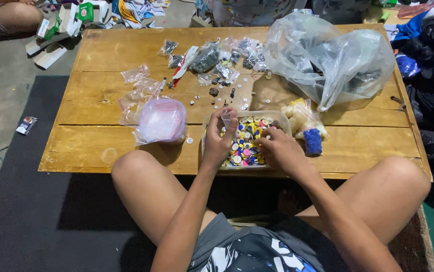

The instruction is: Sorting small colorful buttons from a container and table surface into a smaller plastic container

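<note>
A clear plastic tub point(277, 117) of mixed coloured buttons point(246, 141) sits at the near edge of a low wooden table point(101, 146). My left hand point(219, 138) hovers over the tub's left side and pinches a small clear plastic bag point(226, 117) upright. My right hand point(280, 150) rests in the tub on the right, fingers curled down among the buttons; what it pinches is hidden.
A stack of small zip bags point(160, 121) lies left of the tub. A large clear bag point(328, 63) fills the table's right rear. A small bag with pale and blue pieces point(307, 128) sits right of the tub. Loose buttons and filled bags point(212, 60) scatter the middle. Another person's knee point(10, 17) shows far left.
</note>
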